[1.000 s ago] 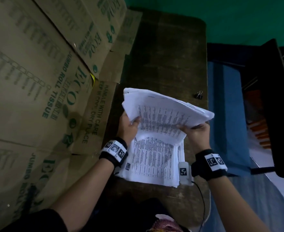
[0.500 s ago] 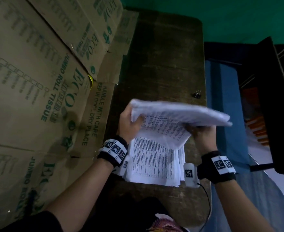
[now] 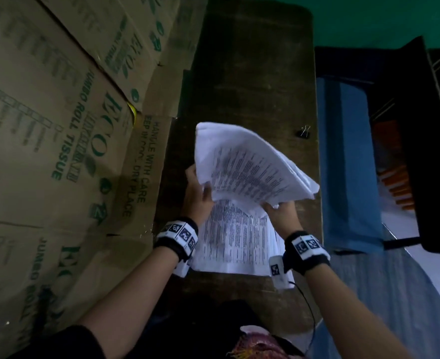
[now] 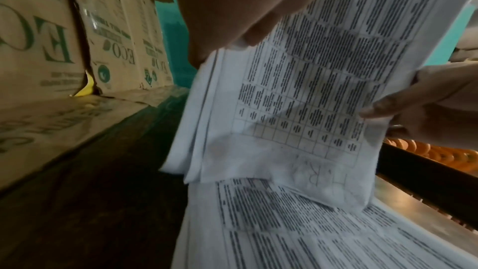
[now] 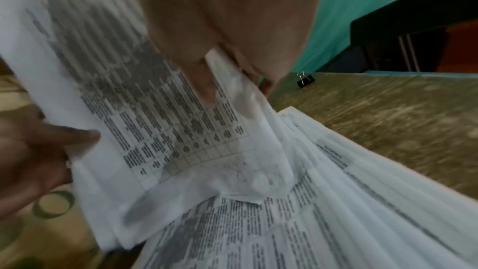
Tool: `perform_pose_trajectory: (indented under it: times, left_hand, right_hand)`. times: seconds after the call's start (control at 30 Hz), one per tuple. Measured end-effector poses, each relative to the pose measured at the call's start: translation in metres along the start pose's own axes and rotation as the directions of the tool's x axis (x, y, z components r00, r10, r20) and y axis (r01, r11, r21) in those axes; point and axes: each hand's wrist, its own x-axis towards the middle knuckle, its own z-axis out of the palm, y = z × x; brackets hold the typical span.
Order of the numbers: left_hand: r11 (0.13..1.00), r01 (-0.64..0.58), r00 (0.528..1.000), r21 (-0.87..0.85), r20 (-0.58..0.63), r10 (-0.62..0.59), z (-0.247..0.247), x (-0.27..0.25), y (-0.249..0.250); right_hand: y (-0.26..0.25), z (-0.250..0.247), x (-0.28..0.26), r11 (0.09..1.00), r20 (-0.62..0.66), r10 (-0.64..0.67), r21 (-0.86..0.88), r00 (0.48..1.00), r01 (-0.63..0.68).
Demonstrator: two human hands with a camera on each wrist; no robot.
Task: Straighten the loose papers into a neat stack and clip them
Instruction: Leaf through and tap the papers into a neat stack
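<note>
A thick bundle of printed papers (image 3: 247,164) is tilted up above the dark wooden table (image 3: 252,73). My left hand (image 3: 202,190) grips its left lower edge, thumb on the printed face. My right hand (image 3: 274,206) grips its right lower corner. The bundle's bottom edge (image 4: 271,171) meets more printed sheets (image 3: 234,242) lying flat on the table. In the right wrist view my right thumb (image 5: 204,81) presses on the bundle (image 5: 155,130), and the sheets below (image 5: 336,212) are fanned unevenly. A black binder clip (image 3: 304,132) (image 5: 305,80) lies apart, near the table's right edge.
Stacked cardboard boxes (image 3: 58,125) line the table's left side, one flap lying on the tabletop. A blue surface (image 3: 348,164) and dark furniture (image 3: 420,151) stand beyond the right edge. Bare tabletop stretches beyond the papers.
The held bundle has swung from nearly level half a second ago to steeply tilted, its lower edge down on the lying sheets. Both hands keep their grip.
</note>
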Motion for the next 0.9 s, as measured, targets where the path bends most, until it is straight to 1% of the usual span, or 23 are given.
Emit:
perform_pose_trajectory:
  times: [0.07, 0.1, 0.17, 0.2, 0.23, 0.27, 0.33, 0.37, 0.43, 0.5, 0.57, 0.6, 0.67, 0.77, 0.83, 0.9]
  left_hand:
    - [0.998, 0.036, 0.999, 0.059, 0.027, -0.037, -0.001, 0.008, -0.006]
    - [0.996, 0.034, 0.999, 0.078, 0.033, -0.037, -0.003, 0.013, -0.009]
    - [0.995, 0.068, 0.995, 0.075, 0.072, -0.074, -0.008, 0.016, -0.019]
    - [0.989, 0.126, 0.985, 0.075, 0.112, -0.133, -0.009, 0.014, -0.025]
    - [0.976, 0.2, 0.963, 0.09, 0.163, -0.212, -0.009, 0.011, -0.034]
    - [0.953, 0.279, 0.93, 0.121, 0.213, -0.3, -0.007, 0.007, -0.044]
    - [0.889, 0.409, 0.846, 0.204, 0.28, -0.453, 0.001, -0.001, -0.064]
    - [0.866, 0.441, 0.822, 0.236, 0.283, -0.495, 0.007, -0.003, -0.07]
    - [0.837, 0.453, 0.804, 0.307, 0.264, -0.533, 0.016, -0.005, -0.077]
    - [0.815, 0.442, 0.803, 0.375, 0.24, -0.546, 0.021, -0.006, -0.086]
    - [0.78, 0.386, 0.818, 0.493, 0.207, -0.537, 0.022, -0.008, -0.095]
    - [0.755, 0.36, 0.829, 0.548, 0.183, -0.528, 0.022, -0.009, -0.098]
    - [0.726, 0.358, 0.834, 0.588, 0.149, -0.532, 0.021, -0.01, -0.101]
    - [0.716, 0.36, 0.827, 0.597, 0.15, -0.541, 0.022, -0.007, -0.107]
    - [0.703, 0.376, 0.824, 0.604, 0.129, -0.552, 0.023, -0.002, -0.111]
    - [0.678, 0.374, 0.816, 0.633, 0.122, -0.565, 0.026, 0.0, -0.11]
  right_hand:
    - [0.005, 0.004, 0.007, 1.0, -0.061, 0.018, -0.001, 0.998, -0.018]
    - [0.005, 0.001, 0.008, 1.0, -0.072, 0.015, 0.015, 0.997, -0.013]
    - [0.003, -0.009, 0.005, 0.992, -0.02, 0.038, 0.122, 0.999, -0.036]
    - [0.004, -0.014, 0.0, 0.979, 0.033, 0.056, 0.192, 0.998, -0.062]
    - [0.009, -0.017, -0.004, 0.968, 0.083, 0.085, 0.228, 0.993, -0.102]
    - [0.015, -0.016, -0.009, 0.966, 0.123, 0.128, 0.21, 0.984, -0.152]
    - [0.032, -0.008, -0.013, 0.965, 0.163, 0.232, 0.085, 0.959, -0.248]
    - [0.04, -0.002, -0.011, 0.961, 0.168, 0.269, 0.012, 0.948, -0.275]
    - [0.054, 0.008, -0.007, 0.945, 0.16, 0.321, -0.126, 0.934, -0.303]
    - [0.06, 0.014, -0.006, 0.93, 0.147, 0.329, -0.222, 0.933, -0.292]
    - [0.069, 0.014, -0.005, 0.897, 0.087, 0.322, -0.348, 0.943, -0.275]
    - [0.073, 0.013, -0.005, 0.869, 0.04, 0.335, -0.399, 0.941, -0.292]
    - [0.078, 0.011, -0.006, 0.845, -0.01, 0.369, -0.414, 0.929, -0.34]
    - [0.08, 0.012, -0.001, 0.855, 0.005, 0.395, -0.368, 0.918, -0.366]
    - [0.081, 0.016, 0.006, 0.847, -0.023, 0.416, -0.353, 0.909, -0.397]
    - [0.078, 0.021, 0.014, 0.835, -0.035, 0.465, -0.315, 0.885, -0.451]
